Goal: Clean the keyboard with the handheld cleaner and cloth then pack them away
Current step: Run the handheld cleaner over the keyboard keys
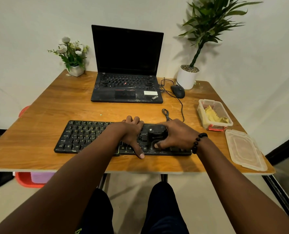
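At the far left corner of the wooden desk (44,132) stands a small white pot of pale flowers (72,55). Below the desk's left edge, a red and purple bin (33,179) shows on the floor. Moving right, an open black laptop (126,65) sits at the back with its screen dark. In front of it, near the desk's front edge, lies the black keyboard (89,137), stretched left to right.

The left hand (131,134) lies across the middle of the keyboard, its fingers hooked over the far edge and its thumb pressed down at the near edge, so it steadies the board. Just right of it, the right hand (175,134), a dark bead bracelet (198,141) at its wrist, wraps around the black handheld cleaner (157,131), which stands on the keys of the keyboard's right part; the thumb curls against the cleaner's near side.

Behind that hand the keyboard's coiled cable (165,114) trails off. Further back, a wired black mouse (177,91) rests beside a white pot holding a tall green plant (206,31). At the right edge, an open clear plastic container (214,114) with red clips holds the yellow cloth (214,114). Its clear lid (245,149) lies flat just in front of it, near the desk's right front corner.
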Motion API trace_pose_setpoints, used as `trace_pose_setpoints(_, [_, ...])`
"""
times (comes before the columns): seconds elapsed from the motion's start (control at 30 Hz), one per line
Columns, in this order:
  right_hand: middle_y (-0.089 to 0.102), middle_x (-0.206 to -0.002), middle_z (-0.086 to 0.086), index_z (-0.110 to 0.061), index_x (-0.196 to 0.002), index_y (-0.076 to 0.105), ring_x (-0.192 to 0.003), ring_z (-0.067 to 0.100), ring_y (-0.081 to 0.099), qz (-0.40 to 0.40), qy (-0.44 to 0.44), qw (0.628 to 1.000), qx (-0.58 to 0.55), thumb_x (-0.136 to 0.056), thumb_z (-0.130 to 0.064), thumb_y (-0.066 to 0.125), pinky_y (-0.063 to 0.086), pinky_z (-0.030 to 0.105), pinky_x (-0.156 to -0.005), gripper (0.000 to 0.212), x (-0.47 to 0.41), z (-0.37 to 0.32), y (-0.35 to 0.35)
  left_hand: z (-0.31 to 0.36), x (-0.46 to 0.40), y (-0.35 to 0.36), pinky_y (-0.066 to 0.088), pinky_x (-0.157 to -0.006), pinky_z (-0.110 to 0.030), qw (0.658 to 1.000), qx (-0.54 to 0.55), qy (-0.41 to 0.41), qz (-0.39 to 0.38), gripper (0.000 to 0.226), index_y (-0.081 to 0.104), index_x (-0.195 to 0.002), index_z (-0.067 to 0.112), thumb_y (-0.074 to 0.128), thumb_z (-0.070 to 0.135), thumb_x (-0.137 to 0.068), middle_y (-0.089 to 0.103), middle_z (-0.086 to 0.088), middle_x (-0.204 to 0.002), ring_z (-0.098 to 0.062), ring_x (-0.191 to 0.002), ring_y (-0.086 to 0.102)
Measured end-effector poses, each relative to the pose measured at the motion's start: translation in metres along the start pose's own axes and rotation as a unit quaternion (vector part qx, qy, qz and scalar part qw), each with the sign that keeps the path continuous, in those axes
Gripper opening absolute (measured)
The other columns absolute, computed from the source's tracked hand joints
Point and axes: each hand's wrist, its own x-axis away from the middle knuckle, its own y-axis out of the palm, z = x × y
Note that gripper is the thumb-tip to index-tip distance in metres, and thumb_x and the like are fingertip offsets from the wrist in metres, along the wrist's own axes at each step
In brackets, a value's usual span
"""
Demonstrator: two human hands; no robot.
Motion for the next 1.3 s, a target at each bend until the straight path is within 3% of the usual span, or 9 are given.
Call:
trace_pose_setpoints(0.07, [0.07,-0.087,-0.008,-0.024,-0.097,0.065,-0.083,0.009,0.065,0.054,0.002,0.999,-0.002,-0.07,-0.028,0.08,0.055,0.033,-0.073,0.032,0.0,-0.001,0.002,0.0,-0.002,-0.001,0.032,-0.113,-0.059,1.0,-0.004,0.0,-0.003,0.144,0.005,-0.158,0.02,0.083,0.075,-0.05,0.015,-0.002,-0.153,-0.033,-0.14,0.016])
trace_pose_setpoints(0.2, [0.068,-0.097,-0.009,-0.022,-0.107,0.063,-0.088,0.006,0.061,-0.047,-0.01,0.998,0.027,-0.069,-0.034,0.081,0.05,0.022,-0.073,0.044,0.002,-0.007,0.004,0.0,-0.002,0.0,0.03,-0.114,-0.059,1.0,-0.011,-0.003,-0.006,0.146,0.001,-0.158,0.019,0.082,0.076,-0.05,0.011,-0.002,-0.156,-0.034,-0.142,0.014])
trace_pose_setpoints(0.33, [0.07,-0.097,-0.009,-0.024,-0.109,0.063,-0.089,0.01,0.064,0.048,0.012,0.999,0.005,-0.07,-0.034,0.079,0.053,0.027,-0.075,0.043,0.002,-0.002,0.006,0.0,-0.003,0.0,0.032,-0.113,-0.059,1.0,-0.005,-0.003,-0.005,0.146,0.003,-0.158,0.02,0.082,0.076,-0.049,0.013,-0.002,-0.154,-0.033,-0.141,0.015])
trace_pose_setpoints(0.43, [0.069,-0.094,-0.01,-0.026,-0.108,0.062,-0.084,0.007,0.063,-0.004,0.008,1.0,0.009,-0.069,-0.035,0.079,0.054,0.027,-0.073,0.044,0.005,-0.006,0.005,-0.001,-0.003,0.001,0.032,-0.113,-0.06,1.0,-0.003,-0.006,-0.006,0.147,0.003,-0.158,0.02,0.082,0.076,-0.048,0.012,-0.002,-0.154,-0.034,-0.142,0.014])
trace_pose_setpoints(0.63, [0.066,-0.088,-0.007,-0.024,-0.105,0.059,-0.081,0.013,0.062,0.143,0.077,0.987,0.0,-0.068,-0.041,0.072,0.055,0.033,-0.068,0.043,-0.001,-0.015,0.032,-0.001,-0.002,0.0,0.032,-0.113,-0.06,1.0,-0.001,-0.005,-0.005,0.141,0.009,-0.156,0.019,0.083,0.075,-0.05,0.016,-0.001,-0.15,-0.033,-0.14,0.016])
trace_pose_setpoints(0.83, [0.065,-0.09,-0.008,-0.028,-0.109,0.057,-0.082,0.015,0.062,0.071,0.093,0.991,0.063,-0.062,-0.048,0.071,0.055,0.033,-0.067,0.052,0.002,-0.003,0.027,0.001,0.0,-0.001,0.028,-0.116,-0.059,1.0,-0.009,-0.005,-0.007,0.146,0.0,-0.159,0.019,0.082,0.074,-0.052,0.009,-0.002,-0.157,-0.034,-0.145,0.01])
trace_pose_setpoints(1.0, [0.067,-0.093,-0.004,-0.02,-0.105,0.061,-0.085,0.014,0.063,0.126,0.087,0.988,-0.016,-0.069,-0.034,0.076,0.054,0.033,-0.073,0.041,0.008,-0.007,0.021,0.002,0.0,0.0,0.029,-0.115,-0.059,1.0,-0.008,-0.007,-0.006,0.146,0.001,-0.159,0.018,0.083,0.074,-0.051,0.01,-0.002,-0.156,-0.033,-0.144,0.011])
trace_pose_setpoints(1.17, [0.068,-0.096,-0.006,-0.02,-0.112,0.061,-0.086,0.01,0.063,0.019,0.05,0.998,0.014,-0.07,-0.037,0.076,0.056,0.032,-0.076,0.048,0.02,-0.005,0.018,0.001,-0.001,0.001,0.029,-0.115,-0.06,1.0,-0.016,-0.005,-0.008,0.146,0.001,-0.159,0.017,0.081,0.076,-0.051,0.009,-0.004,-0.158,-0.035,-0.144,0.011])
trace_pose_setpoints(1.3, [0.067,-0.094,-0.009,-0.023,-0.108,0.062,-0.086,0.011,0.061,0.195,0.114,0.974,-0.025,-0.07,-0.035,0.077,0.054,0.031,-0.074,0.042,0.023,0.006,0.014,0.0,-0.004,0.001,0.03,-0.114,-0.061,1.0,-0.02,-0.004,-0.008,0.149,0.0,-0.159,0.017,0.08,0.079,-0.048,0.007,-0.003,-0.158,-0.036,-0.145,0.01])
